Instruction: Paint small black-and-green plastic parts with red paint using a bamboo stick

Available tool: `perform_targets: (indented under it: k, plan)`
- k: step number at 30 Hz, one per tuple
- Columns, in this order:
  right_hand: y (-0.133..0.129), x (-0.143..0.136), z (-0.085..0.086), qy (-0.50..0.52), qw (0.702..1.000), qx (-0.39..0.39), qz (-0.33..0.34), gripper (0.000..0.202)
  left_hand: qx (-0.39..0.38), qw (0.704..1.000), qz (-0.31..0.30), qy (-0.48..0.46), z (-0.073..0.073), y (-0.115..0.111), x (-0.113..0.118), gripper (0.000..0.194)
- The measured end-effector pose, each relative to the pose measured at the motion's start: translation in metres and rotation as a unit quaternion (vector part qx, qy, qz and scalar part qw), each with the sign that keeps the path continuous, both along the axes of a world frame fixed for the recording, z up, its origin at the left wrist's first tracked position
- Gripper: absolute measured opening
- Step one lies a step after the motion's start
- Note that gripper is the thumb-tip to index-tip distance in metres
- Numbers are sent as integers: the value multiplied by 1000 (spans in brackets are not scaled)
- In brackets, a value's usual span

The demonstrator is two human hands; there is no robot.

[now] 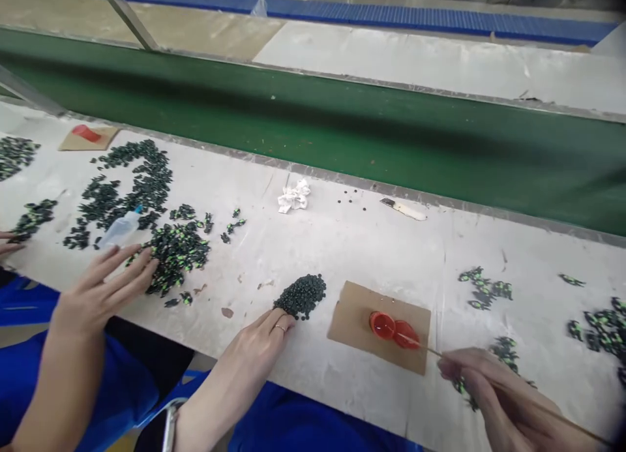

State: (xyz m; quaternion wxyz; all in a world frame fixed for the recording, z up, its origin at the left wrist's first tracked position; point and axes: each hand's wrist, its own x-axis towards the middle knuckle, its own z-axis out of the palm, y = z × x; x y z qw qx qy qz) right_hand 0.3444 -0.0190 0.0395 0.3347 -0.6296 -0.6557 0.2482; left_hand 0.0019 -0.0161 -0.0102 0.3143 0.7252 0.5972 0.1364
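Note:
My left hand [259,344], with a ring on one finger, rests its bunched fingertips at the near edge of a pile of small black round pieces [303,295]. What lies between those fingertips is hidden. My right hand [503,393] grips a thin wooden stick [433,351], whose tip reaches the red patch [407,334] on a brown cardboard piece [352,308]. Beside that patch, touching it, is a small red round cup [382,325] with shiny liquid. Black-and-green small parts [505,351] lie beyond and partly under my right hand.
At left, a co-worker's hand [105,286] is beside a black-and-green pile [178,250] and a translucent bottle [120,229]. Further back lie crumpled white tissue [294,196] and a knife-like tool [405,209]. A green belt [303,126] runs behind the table.

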Motion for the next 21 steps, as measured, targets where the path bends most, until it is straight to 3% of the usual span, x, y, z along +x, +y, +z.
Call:
perform_targets:
  k: [6,12,16,21]
  plan:
    - [22,-24,-20,-39,993,70,87,28,13,984,19,-176,15,-1,40,13]
    - [26,-34,-31,-35,988,85,124,21,-21,965,59,-255,2,-1,81,13]
    - [27,-36,-30,-28,988,81,131,21,-49,960,67,-267,-5,1,87,14]
    - [23,-36,-29,-11,991,68,115,23,-71,955,83,-277,-3,5,85,15]
